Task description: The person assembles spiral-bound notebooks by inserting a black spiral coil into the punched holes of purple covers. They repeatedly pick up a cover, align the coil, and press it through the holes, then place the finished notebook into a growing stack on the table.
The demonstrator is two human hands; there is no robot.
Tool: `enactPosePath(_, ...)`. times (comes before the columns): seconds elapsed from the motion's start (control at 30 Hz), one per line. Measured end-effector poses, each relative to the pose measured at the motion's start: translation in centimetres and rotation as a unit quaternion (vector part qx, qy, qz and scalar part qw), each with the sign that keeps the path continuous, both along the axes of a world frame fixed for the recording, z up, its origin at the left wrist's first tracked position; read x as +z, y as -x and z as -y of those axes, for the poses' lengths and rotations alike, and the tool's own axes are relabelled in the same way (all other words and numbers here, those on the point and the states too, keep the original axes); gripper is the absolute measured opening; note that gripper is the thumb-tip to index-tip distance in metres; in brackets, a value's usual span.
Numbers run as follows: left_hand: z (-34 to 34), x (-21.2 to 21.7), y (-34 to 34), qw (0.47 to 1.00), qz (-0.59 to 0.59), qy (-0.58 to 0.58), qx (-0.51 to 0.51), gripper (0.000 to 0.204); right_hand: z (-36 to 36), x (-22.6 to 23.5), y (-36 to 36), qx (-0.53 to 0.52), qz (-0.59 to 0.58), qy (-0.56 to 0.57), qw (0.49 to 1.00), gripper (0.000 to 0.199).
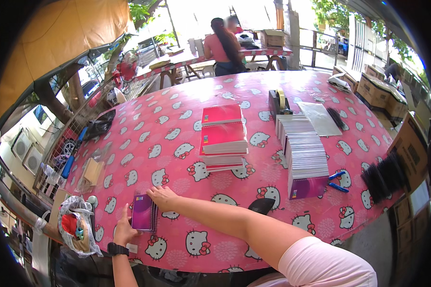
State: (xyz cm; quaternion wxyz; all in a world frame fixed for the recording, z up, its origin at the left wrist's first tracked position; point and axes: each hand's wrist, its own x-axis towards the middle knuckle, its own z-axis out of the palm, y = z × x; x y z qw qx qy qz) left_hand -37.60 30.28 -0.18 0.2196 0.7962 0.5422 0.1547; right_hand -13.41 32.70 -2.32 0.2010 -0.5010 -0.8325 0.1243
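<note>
A purple spiral-bound notebook (142, 213) lies at the near left of the table, apparently on top of at least one more. My left hand (123, 228), with a dark watch at the wrist, cups its left side and near corner. Reaching across from the right, my right hand (163, 197) grips the far right corner, fingers bent over the edge. In the middle rests a stack of pink-covered notebooks (223, 136). To its right a long row of notebooks (305, 148) stands on edge, its nearest purple cover facing me. Blue-handled pliers (339, 182) lie beside that row.
A tape dispenser (278, 103) stands behind the row, near a clear plastic sheet (319, 118). Black spiral coils (382, 177) lie at the right edge. At the left are a plastic-lined basket (77, 225) and a bagged packet (92, 171). A person (220, 45) works at a far table.
</note>
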Motion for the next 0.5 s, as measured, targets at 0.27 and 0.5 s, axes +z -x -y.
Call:
enactPosePath(0.27,-0.7,-1.6,0.9,1.000,0.030,-0.004,-0.002,0.119,-1.1,-0.6,1.5,-0.015,-0.039,0.033,0.999,0.072)
enactPosePath(0.5,4.5,8.9,-3.6,0.961,0.246,-0.107,-0.060,0.087,6.7,2.1,-6.2,0.022,-0.092,-0.037,0.995,0.070)
